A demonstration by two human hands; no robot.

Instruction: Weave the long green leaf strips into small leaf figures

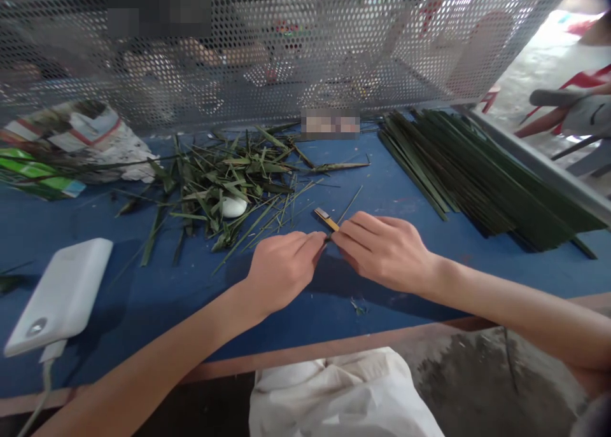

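My left hand (285,268) and my right hand (382,249) meet near the middle of the blue table, fingers closed in a pinch. Between the fingertips shows a small dark piece of leaf (328,238); most of it is hidden by the fingers. Just beyond my right fingertips is a yellow utility knife (326,219), its near end covered by the hand. Past my left hand lies a loose heap of cut green leaf scraps (258,163), with a white rounded object (233,207) partly under it.
Long green leaf strips (477,176) lie stacked at the right. A white power bank (62,294) with a cable sits at the left, a crumpled paper bag (90,138) behind it. A perforated metal panel (286,62) rises along the back. Another person's arm (544,120) shows far right.
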